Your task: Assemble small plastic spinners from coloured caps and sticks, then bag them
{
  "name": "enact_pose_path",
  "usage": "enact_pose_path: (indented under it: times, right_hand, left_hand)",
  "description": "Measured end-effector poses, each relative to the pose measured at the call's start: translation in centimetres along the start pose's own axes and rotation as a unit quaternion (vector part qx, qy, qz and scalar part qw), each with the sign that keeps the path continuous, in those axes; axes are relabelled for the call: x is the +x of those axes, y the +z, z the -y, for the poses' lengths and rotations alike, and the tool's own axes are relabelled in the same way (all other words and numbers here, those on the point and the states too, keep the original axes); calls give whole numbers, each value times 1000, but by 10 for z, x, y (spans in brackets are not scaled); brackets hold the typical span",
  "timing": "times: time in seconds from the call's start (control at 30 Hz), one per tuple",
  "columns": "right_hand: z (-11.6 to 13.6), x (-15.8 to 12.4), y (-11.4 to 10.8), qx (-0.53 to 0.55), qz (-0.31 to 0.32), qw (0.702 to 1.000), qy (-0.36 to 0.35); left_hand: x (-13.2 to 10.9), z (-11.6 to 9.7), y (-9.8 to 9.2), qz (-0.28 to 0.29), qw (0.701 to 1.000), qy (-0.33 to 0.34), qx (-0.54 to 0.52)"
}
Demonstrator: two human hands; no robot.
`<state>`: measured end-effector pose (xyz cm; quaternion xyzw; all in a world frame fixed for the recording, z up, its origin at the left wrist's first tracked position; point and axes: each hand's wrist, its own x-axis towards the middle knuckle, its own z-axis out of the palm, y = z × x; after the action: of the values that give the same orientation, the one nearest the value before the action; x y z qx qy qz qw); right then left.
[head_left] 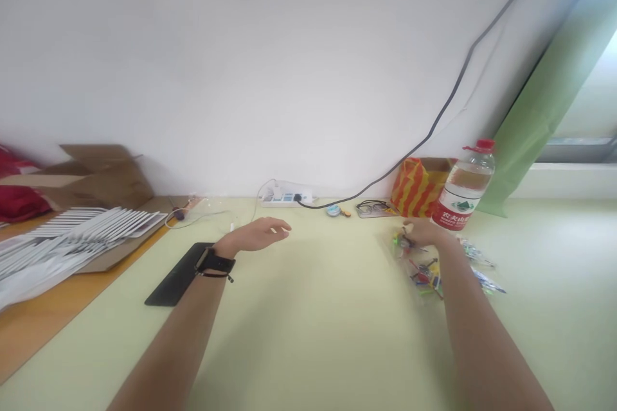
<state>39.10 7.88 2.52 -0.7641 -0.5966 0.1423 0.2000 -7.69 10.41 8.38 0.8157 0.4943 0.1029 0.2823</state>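
Observation:
My left hand (260,235) hovers over the pale green table (308,334), fingers stretched out and thumb apart, holding nothing. A black watch and a dark cord bracelet circle that wrist. Beneath the left wrist lies a flat black tablet-like slab (176,279). Over on the right, my right hand (422,232) has its fingers closed on the top of a clear plastic bag (409,263). Small colourful pieces (425,274) in red, yellow, green and black show through it, slightly blurred. The fingertips are partly hidden. More small bagged items (486,280) lie beyond the right forearm.
A large water bottle (465,189) and a red-yellow striped bag (413,189) stand behind the right hand. Glasses (373,207), a small round blue object (333,210) and a power strip (286,198) line the wall. At left are an open cardboard box (103,173) and stacked white strips (91,231).

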Motion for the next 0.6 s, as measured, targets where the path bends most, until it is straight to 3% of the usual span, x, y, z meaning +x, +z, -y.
enact_pose_path:
  times: [0.1, 0.2, 0.27, 0.33, 0.43, 0.5, 0.6]
  right_hand:
    - [27, 3, 11, 67, 69, 992, -78]
    - [62, 2, 21, 135, 104, 973, -157]
    - [88, -3, 28, 247, 143, 921, -264]
    - [113, -12, 35, 308, 177, 878, -321]
    - [141, -26, 43, 346, 177, 844, -371]
    - [150, -33, 45, 341, 158, 845, -380]
    - [152, -38, 40, 273, 136, 876, -373]
  left_hand:
    - [8, -4, 2, -23, 999, 13, -19]
    - [18, -17, 19, -40, 995, 46, -79]
    - [23, -28, 35, -50, 988, 66, -132]
    - [28, -37, 50, -57, 981, 82, -168]
    - [33, -43, 65, -38, 970, 127, -202]
    - [34, -43, 66, -40, 962, 145, -227]
    - [33, -43, 59, -61, 955, 143, -253]
